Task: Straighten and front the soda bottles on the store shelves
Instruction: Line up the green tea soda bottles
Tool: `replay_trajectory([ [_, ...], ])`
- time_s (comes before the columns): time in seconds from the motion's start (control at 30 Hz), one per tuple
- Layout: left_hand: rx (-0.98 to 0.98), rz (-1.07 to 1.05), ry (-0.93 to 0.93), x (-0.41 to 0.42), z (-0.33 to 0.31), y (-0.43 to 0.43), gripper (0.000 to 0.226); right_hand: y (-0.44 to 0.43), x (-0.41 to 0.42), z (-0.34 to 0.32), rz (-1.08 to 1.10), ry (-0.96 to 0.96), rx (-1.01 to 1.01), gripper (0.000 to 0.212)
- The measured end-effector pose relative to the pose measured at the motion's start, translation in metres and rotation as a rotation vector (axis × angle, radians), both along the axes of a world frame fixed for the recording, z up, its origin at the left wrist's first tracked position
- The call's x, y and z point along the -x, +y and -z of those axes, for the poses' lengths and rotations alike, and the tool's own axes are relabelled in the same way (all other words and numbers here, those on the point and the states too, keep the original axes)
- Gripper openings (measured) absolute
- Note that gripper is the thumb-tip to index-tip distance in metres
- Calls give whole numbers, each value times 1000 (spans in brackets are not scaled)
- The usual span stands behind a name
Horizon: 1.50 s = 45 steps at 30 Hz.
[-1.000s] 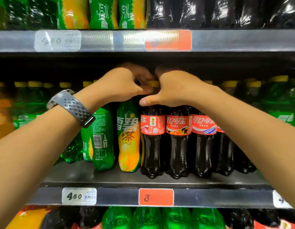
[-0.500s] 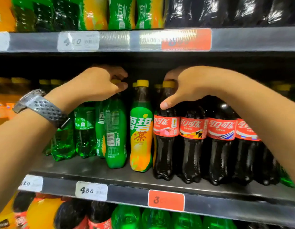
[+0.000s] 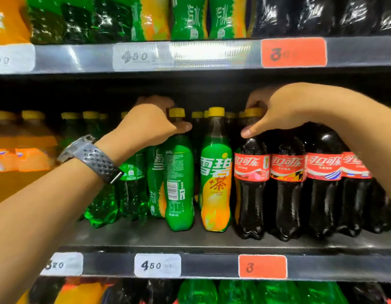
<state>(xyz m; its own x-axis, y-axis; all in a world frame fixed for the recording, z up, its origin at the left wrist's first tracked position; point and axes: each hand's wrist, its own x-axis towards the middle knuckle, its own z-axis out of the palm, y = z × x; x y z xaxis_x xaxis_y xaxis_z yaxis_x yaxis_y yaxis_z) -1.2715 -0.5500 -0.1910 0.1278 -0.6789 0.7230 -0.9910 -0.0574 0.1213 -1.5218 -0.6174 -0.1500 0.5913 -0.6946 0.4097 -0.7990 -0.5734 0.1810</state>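
Note:
On the middle shelf (image 3: 190,240) my left hand (image 3: 150,126) grips the neck of a green bottle (image 3: 179,189) whose barcode side faces out. Right of it a green and orange bottle (image 3: 216,185) stands upright with its label to the front, and no hand touches it. My right hand (image 3: 277,113) is closed around the yellow-capped neck of the leftmost cola bottle (image 3: 251,185). Several cola bottles (image 3: 321,183) with red labels line up to its right.
Clear green bottles (image 3: 128,189) stand behind my left wrist, orange ones (image 3: 25,154) at far left. The upper shelf edge (image 3: 212,54) hangs just above both hands. Price tags (image 3: 157,265) run along the front rail. More bottles fill the shelf below (image 3: 196,292).
My left hand has closed lower around the barcode-side green bottle's neck. My right hand stays on the leftmost cola bottle. The view has shifted left and closer.

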Motion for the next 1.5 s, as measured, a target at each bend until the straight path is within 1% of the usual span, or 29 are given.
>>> replay_trajectory([
  [0.07, -15, 95, 84, -1, 0, 3, 38, 2, 1, -1, 27, 23, -4, 74],
  [0.1, -32, 133, 111, -2, -1, 4, 34, 4, -1, 0, 13, -4, 0, 74],
  [0.2, -85, 245, 219, -8, -3, 5, 29, 10, -17, 4, -160, -226, 14, 61],
  [0.27, -96, 358, 322, -11, -2, 4, 21, 13, -32, 5, -222, -283, 37, 56],
  [0.37, -115, 503, 446, -9, 0, 4, 18, 14, -52, 5, -165, -229, 68, 56],
  [0.4, -112, 526, 468, -7, 1, 2, 17, 13, -56, 5, -139, -200, 74, 55],
  [0.47, -72, 508, 472, -4, 3, -3, 21, 13, -62, 6, -122, -165, 76, 45],
  [0.57, -18, 520, 508, 0, 6, -8, 17, 10, -64, 8, -147, -204, 71, 31],
  [0.7, -75, 620, 621, -2, 6, -10, 20, 4, -58, 8, -183, -231, 23, 29],
  [0.9, -97, 701, 661, -7, 7, -12, 26, -2, -56, 11, -251, -321, -24, 27],
  [1.1, -179, 833, 718, -17, 8, -15, 27, -4, -54, 11, -286, -401, -80, 33],
  [1.17, -207, 876, 754, -19, 8, -16, 29, -5, -53, 11, -287, -405, -92, 33],
  [1.3, -265, 949, 835, -22, 8, -17, 33, -1, -53, 8, -261, -351, -98, 35],
  [1.4, -290, 939, 812, -22, 8, -16, 36, 7, -52, 3, -227, -272, -94, 40],
  [1.43, -291, 918, 779, -22, 7, -15, 38, 9, -53, 2, -206, -242, -69, 43],
  [1.5, -259, 827, 640, -23, 1, -11, 44, 13, -57, -2, -170, -200, -10, 49],
])
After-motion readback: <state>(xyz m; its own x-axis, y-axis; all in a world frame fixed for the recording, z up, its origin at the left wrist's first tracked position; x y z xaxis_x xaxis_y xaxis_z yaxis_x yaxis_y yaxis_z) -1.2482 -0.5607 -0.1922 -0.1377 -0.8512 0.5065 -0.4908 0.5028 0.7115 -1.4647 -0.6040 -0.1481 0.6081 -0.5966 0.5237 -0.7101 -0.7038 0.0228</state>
